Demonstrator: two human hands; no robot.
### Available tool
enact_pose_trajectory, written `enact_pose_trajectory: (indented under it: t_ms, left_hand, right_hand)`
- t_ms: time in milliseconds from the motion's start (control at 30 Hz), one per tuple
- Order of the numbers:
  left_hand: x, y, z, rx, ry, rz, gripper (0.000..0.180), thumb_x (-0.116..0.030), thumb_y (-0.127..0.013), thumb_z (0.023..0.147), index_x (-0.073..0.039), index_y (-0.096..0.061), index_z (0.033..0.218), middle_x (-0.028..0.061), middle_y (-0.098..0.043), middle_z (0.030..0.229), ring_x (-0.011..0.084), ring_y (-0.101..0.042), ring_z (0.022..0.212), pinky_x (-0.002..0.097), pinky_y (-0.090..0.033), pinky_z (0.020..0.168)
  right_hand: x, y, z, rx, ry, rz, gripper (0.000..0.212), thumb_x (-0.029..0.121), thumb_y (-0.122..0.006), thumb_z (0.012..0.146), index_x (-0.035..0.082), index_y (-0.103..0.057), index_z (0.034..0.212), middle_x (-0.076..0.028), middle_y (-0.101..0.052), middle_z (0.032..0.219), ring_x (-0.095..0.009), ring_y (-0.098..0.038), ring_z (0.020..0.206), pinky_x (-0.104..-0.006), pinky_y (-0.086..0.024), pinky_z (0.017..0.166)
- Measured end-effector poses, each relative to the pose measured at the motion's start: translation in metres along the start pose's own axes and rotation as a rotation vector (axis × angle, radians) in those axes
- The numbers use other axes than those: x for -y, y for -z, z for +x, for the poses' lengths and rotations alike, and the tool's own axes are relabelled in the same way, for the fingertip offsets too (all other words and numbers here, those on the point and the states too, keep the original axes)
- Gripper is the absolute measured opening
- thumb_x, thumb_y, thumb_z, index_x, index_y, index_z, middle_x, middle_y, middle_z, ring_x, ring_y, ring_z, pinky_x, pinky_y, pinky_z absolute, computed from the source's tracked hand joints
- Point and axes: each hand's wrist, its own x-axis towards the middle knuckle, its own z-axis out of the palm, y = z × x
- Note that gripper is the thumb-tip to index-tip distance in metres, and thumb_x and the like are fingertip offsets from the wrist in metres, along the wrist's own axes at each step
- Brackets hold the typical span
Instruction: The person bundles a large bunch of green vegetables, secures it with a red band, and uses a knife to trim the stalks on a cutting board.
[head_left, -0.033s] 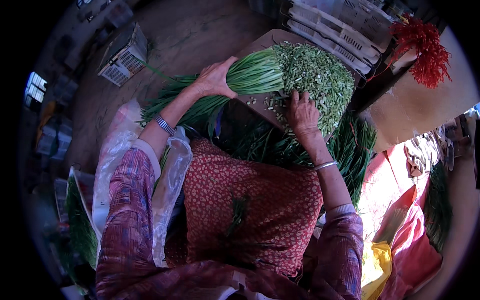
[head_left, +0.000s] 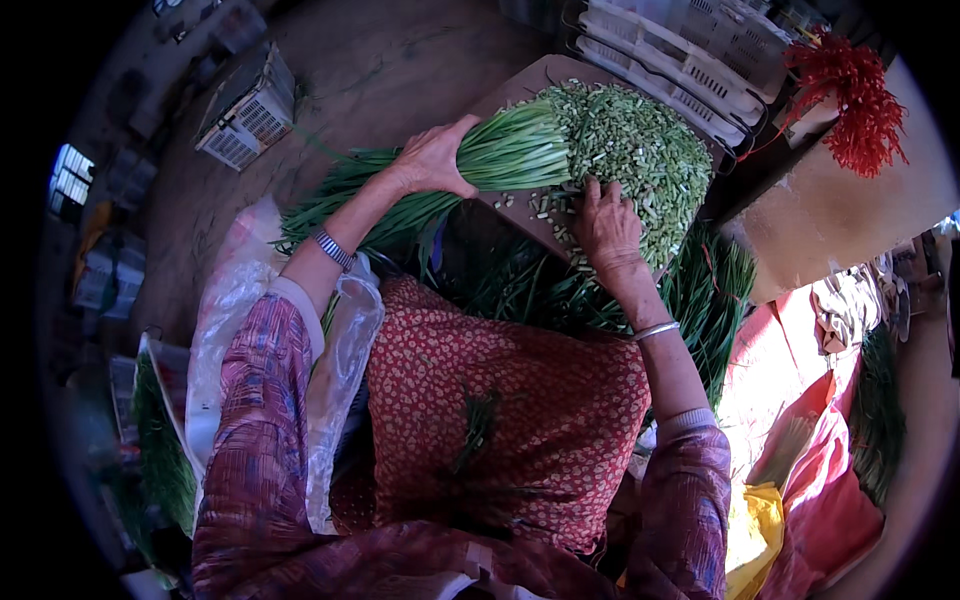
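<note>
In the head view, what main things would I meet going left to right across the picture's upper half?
White crate on the floor → left grip → pile of chopped green stalks → bundle of red strings.

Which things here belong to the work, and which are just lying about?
In use:
left hand, around the chive-like bundle;
right hand, at the chopped green pieces;
brown worktop.

Apparently lying about:
yellow plastic bag;
red sack;
white crate on the floor.
</note>
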Motion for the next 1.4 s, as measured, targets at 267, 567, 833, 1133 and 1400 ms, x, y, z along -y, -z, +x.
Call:
enact_pose_trajectory:
  t_ms: [267, 567, 833, 1133, 1400]
  left_hand:
    - [0.01, -0.009, 0.018, 0.186, 0.07, -0.107, 0.098, -0.029, -0.086, 0.054, -0.002, -0.039, 0.136, 0.0219, -0.062, 0.12, 0.0368, -0.059, 0.115, 0.0444, -0.044, 0.099]
    - [-0.045, -0.043, 0.049, -0.014, -0.029, 0.241, 0.142, -0.046, -0.092, 0.045, 0.0, -0.014, 0.155, 0.0249, -0.034, 0.15, 0.0393, -0.033, 0.14, 0.0562, -0.024, 0.114]
    - [-0.056, -0.063, 0.066, 0.014, 0.073, 0.281, 0.11, -0.038, -0.09, 0.047, 0.002, -0.042, 0.137, 0.0241, -0.055, 0.129, 0.0394, -0.053, 0.122, 0.0526, -0.039, 0.103]
    - [-0.052, -0.069, 0.066, -0.07, 0.011, 0.298, 0.083, -0.033, -0.088, 0.048, 0.001, -0.056, 0.116, 0.0225, -0.064, 0.109, 0.0391, -0.062, 0.105, 0.0471, -0.05, 0.09]
    - [-0.05, -0.074, 0.068, -0.086, 0.015, 0.279, 0.079, -0.031, -0.089, 0.049, 0.001, -0.057, 0.114, 0.0219, -0.063, 0.113, 0.0385, -0.061, 0.109, 0.0476, -0.05, 0.093]
  right_hand:
    - [-0.056, 0.044, 0.01, 0.018, -0.041, 0.599, 0.041, 0.026, -0.057, 0.095, -0.002, -0.051, 0.125, -0.023, -0.067, 0.094, -0.035, -0.068, 0.084, -0.0472, -0.054, 0.072]
    - [-0.008, 0.098, -0.044, 0.082, -0.301, 1.089, 0.041, 0.016, -0.061, 0.096, 0.003, -0.048, 0.132, -0.008, -0.063, 0.075, -0.019, -0.062, 0.059, -0.0322, -0.05, 0.056]
    - [-0.005, 0.07, -0.068, -0.113, -0.028, 0.576, 0.04, 0.011, -0.056, 0.096, 0.002, -0.042, 0.132, -0.022, -0.067, 0.08, -0.041, -0.066, 0.071, -0.0501, -0.05, 0.058]
    - [0.004, 0.058, -0.067, -0.048, -0.017, 0.459, 0.029, 0.016, -0.056, 0.095, 0.001, -0.046, 0.118, -0.023, -0.067, 0.077, -0.044, -0.066, 0.068, -0.0532, -0.05, 0.061]
    - [0.004, 0.058, -0.053, 0.089, -0.039, 0.346, 0.023, 0.02, -0.057, 0.095, 0.003, -0.045, 0.103, -0.022, -0.067, 0.075, -0.045, -0.065, 0.069, -0.0555, -0.05, 0.062]
